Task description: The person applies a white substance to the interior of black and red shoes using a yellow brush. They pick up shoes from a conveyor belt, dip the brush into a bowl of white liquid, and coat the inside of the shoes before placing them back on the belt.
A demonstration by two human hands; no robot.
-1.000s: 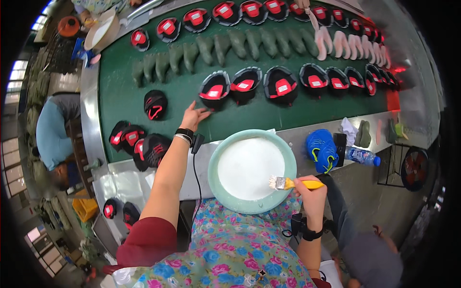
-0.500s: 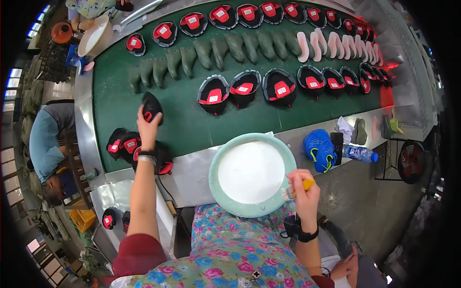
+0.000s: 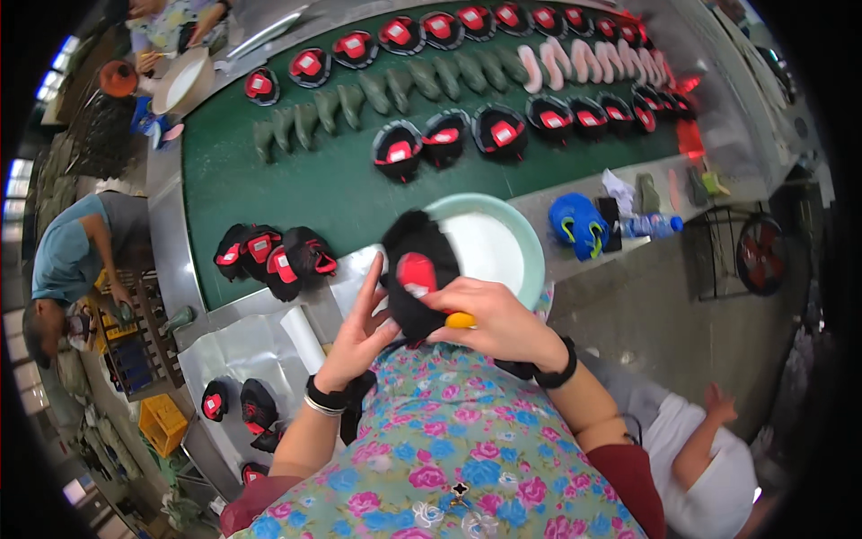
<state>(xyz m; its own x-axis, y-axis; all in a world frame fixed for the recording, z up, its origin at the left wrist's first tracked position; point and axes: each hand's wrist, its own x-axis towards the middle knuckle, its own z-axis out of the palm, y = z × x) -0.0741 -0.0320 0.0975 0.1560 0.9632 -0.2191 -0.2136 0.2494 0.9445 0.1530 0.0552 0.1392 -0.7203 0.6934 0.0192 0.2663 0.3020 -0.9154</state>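
Note:
A black shoe upper (image 3: 415,247) with a red lining is up in front of me, partly over the pale green basin (image 3: 533,269) of white liquid. The top of the upper is smeared by motion. My right hand (image 3: 494,316) pinches its lower edge and also keeps hold of a yellow-handled brush (image 3: 461,320), whose bristles are hidden. At the upper's left side, my left hand (image 3: 355,346) is open, fingers stretched and thumb apart, close against it. Several more black uppers (image 3: 280,260) lie bunched on the green table's near left part.
Rows of black-and-red uppers (image 3: 498,132), dark green foot forms (image 3: 422,79) and pink insoles (image 3: 582,61) cover the green table (image 3: 296,193). A blue shoe (image 3: 579,225) and a bottle (image 3: 654,225) stand at right. Co-workers are at left (image 3: 76,251), far left and lower right.
My left hand has come back from the table's left side, and the upper it carried is now between my hands. My right hand has moved left from the basin's rim onto the upper.

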